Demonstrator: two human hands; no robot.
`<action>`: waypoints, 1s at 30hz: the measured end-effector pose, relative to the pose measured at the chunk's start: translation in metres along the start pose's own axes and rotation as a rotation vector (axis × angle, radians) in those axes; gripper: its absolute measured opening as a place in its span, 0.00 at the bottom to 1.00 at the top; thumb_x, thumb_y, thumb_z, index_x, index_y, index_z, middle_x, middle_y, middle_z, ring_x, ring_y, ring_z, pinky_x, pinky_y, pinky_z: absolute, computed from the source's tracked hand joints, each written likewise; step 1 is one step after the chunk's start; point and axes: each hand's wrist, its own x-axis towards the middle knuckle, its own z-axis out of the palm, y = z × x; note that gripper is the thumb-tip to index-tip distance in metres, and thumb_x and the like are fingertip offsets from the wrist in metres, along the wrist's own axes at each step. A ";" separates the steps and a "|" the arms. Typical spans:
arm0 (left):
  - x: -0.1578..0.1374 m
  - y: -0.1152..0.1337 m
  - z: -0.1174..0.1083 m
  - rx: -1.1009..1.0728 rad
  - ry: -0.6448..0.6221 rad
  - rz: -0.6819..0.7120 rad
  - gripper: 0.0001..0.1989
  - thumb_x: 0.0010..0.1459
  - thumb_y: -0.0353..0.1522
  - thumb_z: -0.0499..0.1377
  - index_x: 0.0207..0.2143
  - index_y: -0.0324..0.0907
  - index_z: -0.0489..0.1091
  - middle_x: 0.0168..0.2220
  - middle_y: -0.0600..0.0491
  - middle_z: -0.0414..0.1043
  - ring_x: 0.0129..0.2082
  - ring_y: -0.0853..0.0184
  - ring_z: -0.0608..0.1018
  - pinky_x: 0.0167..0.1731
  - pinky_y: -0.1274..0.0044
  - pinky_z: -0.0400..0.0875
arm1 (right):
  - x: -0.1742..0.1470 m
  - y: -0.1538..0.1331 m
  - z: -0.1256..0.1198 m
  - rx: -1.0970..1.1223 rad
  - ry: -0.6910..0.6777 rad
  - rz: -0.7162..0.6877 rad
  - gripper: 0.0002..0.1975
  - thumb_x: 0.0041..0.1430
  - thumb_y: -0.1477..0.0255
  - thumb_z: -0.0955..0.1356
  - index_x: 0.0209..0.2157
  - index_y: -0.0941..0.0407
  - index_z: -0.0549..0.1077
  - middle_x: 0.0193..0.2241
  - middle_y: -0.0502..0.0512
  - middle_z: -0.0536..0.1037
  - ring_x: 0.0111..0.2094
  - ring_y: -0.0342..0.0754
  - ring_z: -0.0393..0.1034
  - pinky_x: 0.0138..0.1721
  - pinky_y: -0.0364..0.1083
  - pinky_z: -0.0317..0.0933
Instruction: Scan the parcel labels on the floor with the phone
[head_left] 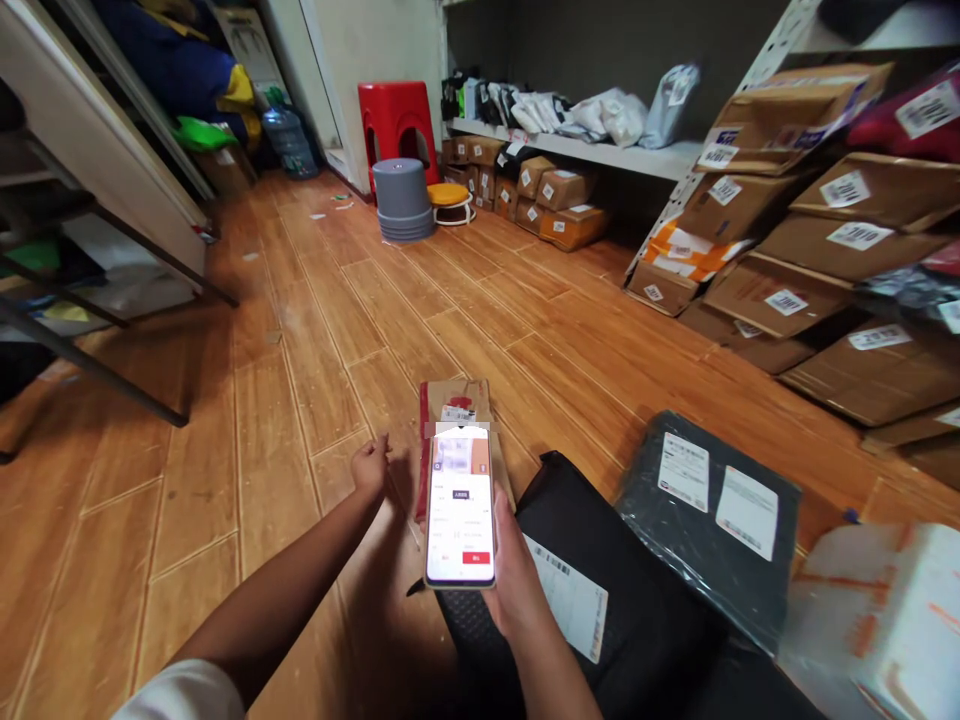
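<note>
above the floor, right hand (517,580) grips a lit phone (460,505).

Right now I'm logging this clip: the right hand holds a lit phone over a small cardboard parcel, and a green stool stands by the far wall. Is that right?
Not quite. The head view shows the stool is red, not green. The rest holds: the right hand holds the lit phone over the small cardboard parcel.

bare forearms; a white short sleeve (180,695) on the left arm; no gloves
</note>
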 end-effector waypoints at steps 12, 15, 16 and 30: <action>0.008 -0.001 -0.012 -0.026 0.004 0.079 0.13 0.60 0.38 0.59 0.29 0.38 0.67 0.25 0.58 0.66 0.24 0.72 0.70 0.27 0.77 0.70 | 0.007 -0.002 0.005 0.019 -0.011 0.003 0.31 0.56 0.48 0.67 0.54 0.53 0.68 0.47 0.58 0.80 0.44 0.61 0.76 0.45 0.59 0.72; 0.008 -0.003 -0.012 -0.031 -0.016 0.102 0.11 0.60 0.36 0.60 0.30 0.38 0.67 0.25 0.59 0.65 0.23 0.73 0.69 0.26 0.77 0.68 | 0.007 -0.001 0.004 0.034 -0.008 0.005 0.32 0.56 0.48 0.67 0.56 0.52 0.66 0.51 0.58 0.78 0.50 0.62 0.73 0.47 0.60 0.70; 0.007 -0.003 -0.012 -0.025 -0.025 0.107 0.11 0.60 0.36 0.60 0.29 0.38 0.67 0.24 0.59 0.65 0.22 0.73 0.68 0.25 0.78 0.68 | 0.007 -0.001 0.004 0.037 -0.006 0.011 0.32 0.56 0.48 0.67 0.56 0.52 0.65 0.52 0.58 0.77 0.51 0.62 0.72 0.48 0.61 0.70; 0.002 -0.002 -0.013 0.196 -0.063 0.240 0.12 0.57 0.37 0.61 0.27 0.39 0.67 0.32 0.54 0.69 0.36 0.66 0.72 0.41 0.68 0.68 | 0.007 -0.001 0.002 0.009 -0.010 0.052 0.35 0.55 0.46 0.67 0.59 0.51 0.63 0.50 0.59 0.78 0.43 0.61 0.77 0.48 0.61 0.69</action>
